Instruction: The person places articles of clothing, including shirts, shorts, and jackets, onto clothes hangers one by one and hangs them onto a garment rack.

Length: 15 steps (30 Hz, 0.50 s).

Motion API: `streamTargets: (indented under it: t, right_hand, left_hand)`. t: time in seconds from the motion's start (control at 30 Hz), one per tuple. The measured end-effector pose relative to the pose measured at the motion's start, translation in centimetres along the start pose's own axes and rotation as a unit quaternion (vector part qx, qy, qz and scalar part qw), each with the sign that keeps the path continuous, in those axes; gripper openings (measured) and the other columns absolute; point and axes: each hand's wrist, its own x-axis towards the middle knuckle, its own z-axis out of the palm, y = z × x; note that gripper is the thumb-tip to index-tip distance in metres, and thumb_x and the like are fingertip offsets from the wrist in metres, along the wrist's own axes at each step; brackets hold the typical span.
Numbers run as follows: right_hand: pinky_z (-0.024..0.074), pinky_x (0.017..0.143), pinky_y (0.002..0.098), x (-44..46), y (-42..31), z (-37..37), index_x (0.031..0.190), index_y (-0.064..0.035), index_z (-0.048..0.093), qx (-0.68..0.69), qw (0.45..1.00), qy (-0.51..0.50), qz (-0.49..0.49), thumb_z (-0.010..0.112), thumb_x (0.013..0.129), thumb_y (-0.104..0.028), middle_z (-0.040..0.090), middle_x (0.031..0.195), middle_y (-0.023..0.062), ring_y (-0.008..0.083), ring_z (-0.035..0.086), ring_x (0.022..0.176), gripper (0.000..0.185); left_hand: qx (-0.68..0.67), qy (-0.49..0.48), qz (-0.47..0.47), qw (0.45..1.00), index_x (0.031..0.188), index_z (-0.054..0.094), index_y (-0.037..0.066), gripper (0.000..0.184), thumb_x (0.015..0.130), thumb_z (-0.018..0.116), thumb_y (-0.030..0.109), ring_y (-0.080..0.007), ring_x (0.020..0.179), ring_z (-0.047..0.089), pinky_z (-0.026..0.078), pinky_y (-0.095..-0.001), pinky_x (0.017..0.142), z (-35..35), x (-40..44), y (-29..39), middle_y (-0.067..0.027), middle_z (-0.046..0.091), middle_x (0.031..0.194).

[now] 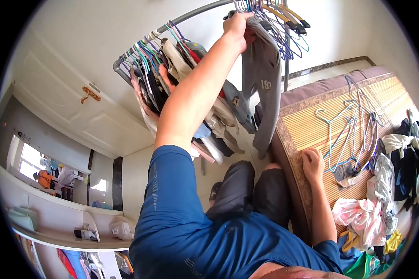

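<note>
My left hand (237, 29) is raised to the clothes rack (200, 10), its fingers closed around the top of dark grey trousers (264, 79) marked "197". The trousers hang down full length beside the bed; whether a hanger is inside their waist is hidden by the hand. My right hand (313, 163) rests near the edge of the bamboo mat (307, 125), fingers curled in with nothing visible in them. Close to its right lie several loose wire hangers (351, 125), tangled on the mat.
Many clothes (172, 69) hang on the rack's left part; bare hangers (284, 28) crowd its right end. A heap of clothes (363, 214) covers the mat's right side. A white door (65, 88) and a shelf unit (56, 235) stand at left.
</note>
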Motion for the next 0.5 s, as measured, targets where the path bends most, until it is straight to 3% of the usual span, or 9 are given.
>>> streamTargets:
  t: [0.07, 0.23, 0.27, 0.5]
  right_hand:
    - [0.0534, 0.088, 0.0376, 0.0, 0.1, 0.0, 0.092, -0.0031, 0.074, 0.0, 1.0, 0.001, -0.003, 0.073, 0.087, -0.008, 0.073, 0.099, 0.0091, 0.0291, 0.068, 0.098, 0.007]
    - [0.0537, 0.087, 0.0377, 0.1, -0.1, -0.1, 0.092, -0.0032, 0.075, 0.005, 1.0, 0.004, 0.0, 0.073, 0.086, -0.007, 0.073, 0.099, 0.0097, 0.0297, 0.068, 0.097, 0.007]
    - [0.0537, 0.087, 0.0377, 0.1, -0.1, 0.0, 0.092, -0.0032, 0.075, 0.008, 1.0, 0.002, -0.004, 0.073, 0.086, -0.007, 0.073, 0.099, 0.0097, 0.0297, 0.068, 0.097, 0.007]
    - [0.0543, 0.086, 0.0381, 0.0, 0.1, 0.2, 0.092, -0.0031, 0.075, 0.011, 1.0, 0.015, -0.01, 0.073, 0.086, -0.006, 0.073, 0.099, 0.0107, 0.0304, 0.069, 0.095, 0.007]
  left_hand:
    - [-0.016, 0.043, 0.048, 0.998, 0.101, 0.067, 0.004, 0.025, 0.085, 0.076, 0.021, -0.0247, 0.067, 0.067, 0.054, -0.0455, 0.062, -0.4, 0.2, 0.2, -0.0109, 0.071, 0.083]
    - [0.025, 0.133, -0.009, 0.991, 0.109, 0.064, 0.005, 0.031, 0.086, 0.075, 0.022, -0.0257, 0.081, 0.064, 0.053, -0.0495, 0.073, -4.2, 2.0, 0.5, -0.0103, 0.067, 0.095]
    - [0.03, 0.17, -0.011, 0.985, 0.095, 0.07, 0.008, 0.021, 0.086, 0.075, 0.026, -0.0284, 0.076, 0.067, 0.053, -0.0492, 0.076, -4.8, 2.3, 0.8, -0.009, 0.068, 0.084]
    - [0.03, 0.268, -0.015, 0.963, 0.094, 0.068, 0.006, 0.012, 0.087, 0.067, 0.016, -0.0299, 0.073, 0.069, 0.055, -0.0511, 0.073, -11.6, 5.7, 2.9, -0.0113, 0.069, 0.084]
